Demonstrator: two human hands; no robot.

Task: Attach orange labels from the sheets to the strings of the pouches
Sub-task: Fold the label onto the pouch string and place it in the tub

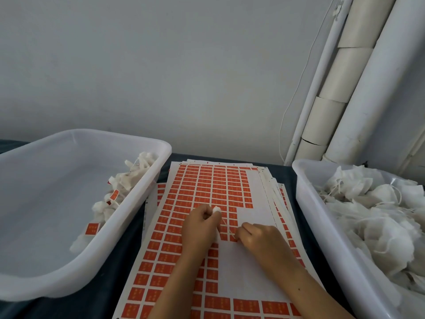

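A sheet of orange labels [204,187] lies on top of a stack in the middle of the table, with a white strip where labels are gone. My left hand [202,226] grips a small white pouch [216,209] above the sheet. The pouch's thin string [227,226] runs down and to the right to my right hand [259,238], which pinches its end against the sheet at the edge of the orange labels.
A translucent bin [305,203] at the right is heaped with white pouches [372,217] with strings. Another translucent bin [138,194] on the left holds a few labelled pouches [119,187] along its right wall. White pipes [349,88] lean against the wall behind.
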